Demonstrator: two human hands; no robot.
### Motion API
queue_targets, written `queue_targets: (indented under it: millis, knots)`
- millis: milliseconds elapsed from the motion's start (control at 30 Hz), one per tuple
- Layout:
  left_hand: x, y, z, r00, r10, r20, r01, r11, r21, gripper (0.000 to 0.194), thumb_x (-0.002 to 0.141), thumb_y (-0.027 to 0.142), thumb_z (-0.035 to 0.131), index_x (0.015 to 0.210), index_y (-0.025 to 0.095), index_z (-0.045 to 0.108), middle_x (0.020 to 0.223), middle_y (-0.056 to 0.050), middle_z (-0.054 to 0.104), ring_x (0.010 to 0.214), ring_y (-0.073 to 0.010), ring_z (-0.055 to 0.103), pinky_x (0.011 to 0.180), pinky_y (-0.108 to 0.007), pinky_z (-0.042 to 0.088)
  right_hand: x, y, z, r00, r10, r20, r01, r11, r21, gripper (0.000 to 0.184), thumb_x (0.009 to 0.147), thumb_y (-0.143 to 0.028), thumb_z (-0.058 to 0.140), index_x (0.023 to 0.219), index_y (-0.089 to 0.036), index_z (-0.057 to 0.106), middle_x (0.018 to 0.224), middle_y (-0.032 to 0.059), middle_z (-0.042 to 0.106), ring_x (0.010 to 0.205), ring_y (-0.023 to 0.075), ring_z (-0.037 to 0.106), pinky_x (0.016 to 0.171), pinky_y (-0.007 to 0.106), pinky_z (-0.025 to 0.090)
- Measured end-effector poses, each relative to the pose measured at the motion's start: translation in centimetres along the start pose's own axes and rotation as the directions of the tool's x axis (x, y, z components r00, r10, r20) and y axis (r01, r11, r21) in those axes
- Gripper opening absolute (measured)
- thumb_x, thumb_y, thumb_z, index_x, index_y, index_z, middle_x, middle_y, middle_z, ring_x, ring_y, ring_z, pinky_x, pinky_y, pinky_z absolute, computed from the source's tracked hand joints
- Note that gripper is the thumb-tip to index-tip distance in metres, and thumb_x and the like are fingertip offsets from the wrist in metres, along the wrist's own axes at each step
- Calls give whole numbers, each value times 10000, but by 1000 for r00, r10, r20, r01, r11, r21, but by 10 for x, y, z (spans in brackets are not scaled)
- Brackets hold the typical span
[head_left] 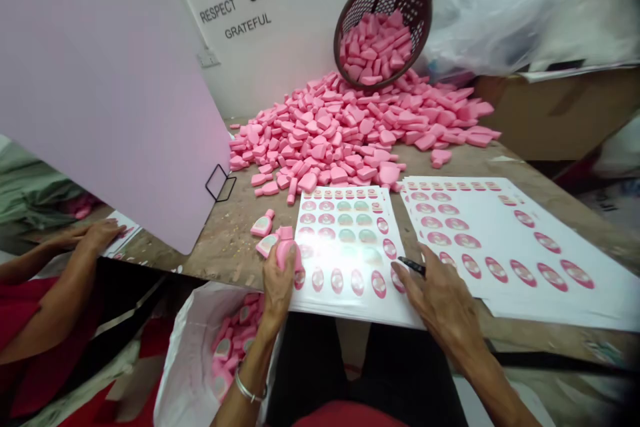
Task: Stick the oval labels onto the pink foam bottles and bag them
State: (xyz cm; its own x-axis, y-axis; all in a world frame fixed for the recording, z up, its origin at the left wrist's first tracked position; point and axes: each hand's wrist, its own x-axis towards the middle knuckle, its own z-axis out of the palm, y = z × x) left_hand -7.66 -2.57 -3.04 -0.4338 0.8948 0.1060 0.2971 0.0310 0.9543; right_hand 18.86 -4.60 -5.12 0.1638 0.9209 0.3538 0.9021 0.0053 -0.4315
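White wall sign (255, 7), black printed words, mixed sizes. Upper left on sign: "LAUGH", large. Middle: "SAY", large. Right of "SAY", slightly higher: "KEEP". Left of "SAY", slightly lower: "RESPECT". Below "SAY": "GRATEFUL". Below sign, on surface (220, 247): white sheets (345, 240) of pink oval labels, print too small to read.
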Motion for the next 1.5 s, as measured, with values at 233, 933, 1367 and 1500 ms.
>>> queue_targets:
  millis: [233, 933, 1367, 1500]
  knots:
    - [-22, 14, 15, 926, -66, 370, 204, 915, -347, 471, 811, 546, 569, 1030, 130, 572, 920, -124, 700, 626, -187, 688, 517, -260, 525, 9, -38, 20, 972, -222, -78, 230, 966, 115, 234, 917, -379, 456, 907, -197, 603, 818, 64, 676, 750, 202, 592, 703, 325, 393]
    - [-6, 0, 49, 761, -146, 632, 417, 856, -305, 425, 840, 527, 557, 1038, 153, 519, 886, -73, 627, 817, -242, 716, 610, -304, 607, 24, -49, 45, 976, -213, -51, 212, 977, -24, 97, 882, -239, 543, 813, -198, 599, 768, 14, 654, 754, 171, 550, 761, 324, 301]
    - [-7, 9, 48, 770, -204, 605, 451, 844, -290, 458, 820, 539, 573, 1042, 141, 533, 903, -96, 650, 811, -258, 719, 594, -301, 602, 25, -41, 45, 976, -210, 49, 207, 976, 68, 133, 877, -241, 539, 762, -204, 594, 719, 19, 630, 728, 181, 544, 727, 323, 337]
    - [-5, 14, 47, 736, -279, 617, 501, 837, -219, 454, 826, 527, 574, 1063, 142, 538, 811, -89, 687, 767, -246, 721, 591, -293, 598, 29, -40, 41, 974, -194, 119, 183, 978, 102, 108, 862, -255, 562, 768, -204, 579, 707, 18, 619, 713, 188, 544, 699, 322, 342]
